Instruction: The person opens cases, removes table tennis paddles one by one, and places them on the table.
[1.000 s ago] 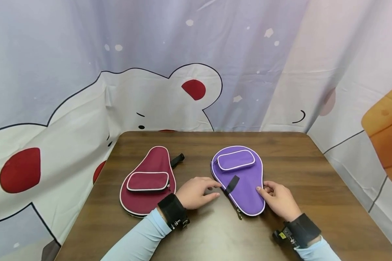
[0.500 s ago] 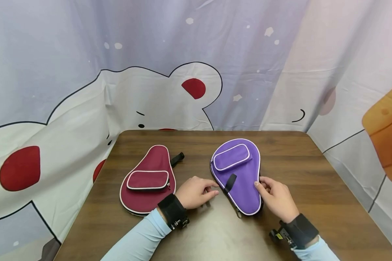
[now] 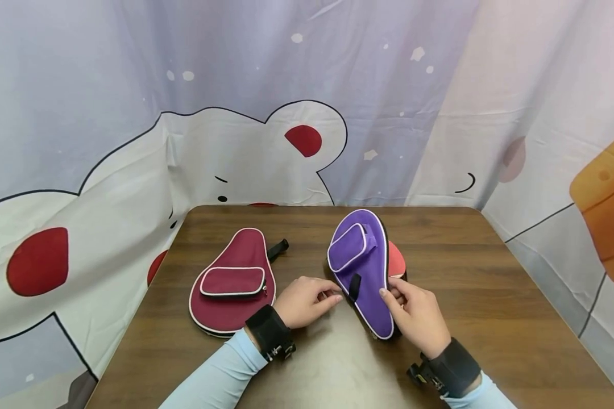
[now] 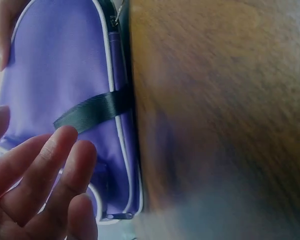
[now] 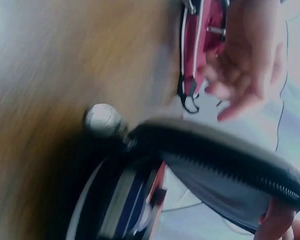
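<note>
While my right hand (image 3: 420,315) pinches its lid (image 3: 373,307), the purple case (image 3: 369,272) gapes, unzipped.
Paddle (image 3: 396,261) still inside; left hand (image 3: 306,302) loose.

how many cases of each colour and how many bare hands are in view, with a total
Dark red case: 1
Purple case: 1
Bare hands: 2 (left hand, right hand)
Total: 4

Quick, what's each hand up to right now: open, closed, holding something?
Left hand: open, beside the purple case.
Right hand: closed, pinching the purple case's edge.
</note>
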